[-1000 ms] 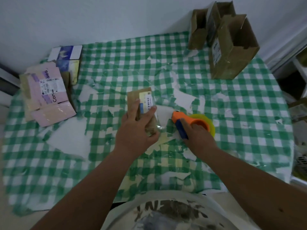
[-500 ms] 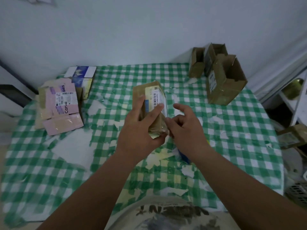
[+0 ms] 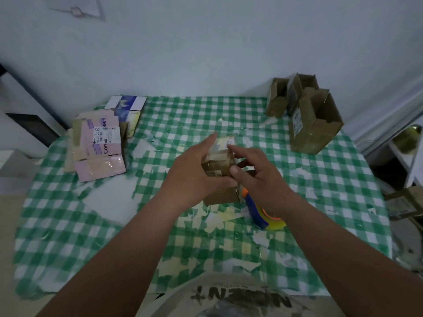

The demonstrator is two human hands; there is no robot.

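Note:
A small brown cardboard box with a white barcode label is held above the middle of the green checked table. My left hand grips it from the left, fingers over its top and thumb under. My right hand holds its right side, thumb pressed on the near face and fingers behind it. An orange and blue tape dispenser with a yellowish roll lies on the table just below my right wrist, partly hidden by it.
Flattened pink and blue boxes are stacked at the table's back left. Three open brown boxes stand at the back right by the wall. White paper scraps litter the cloth. A shelf stands beyond the right edge.
My right hand let go of the tape dispenser, left it on the table and came up to hold the box. My left hand lifted the box and tilted it.

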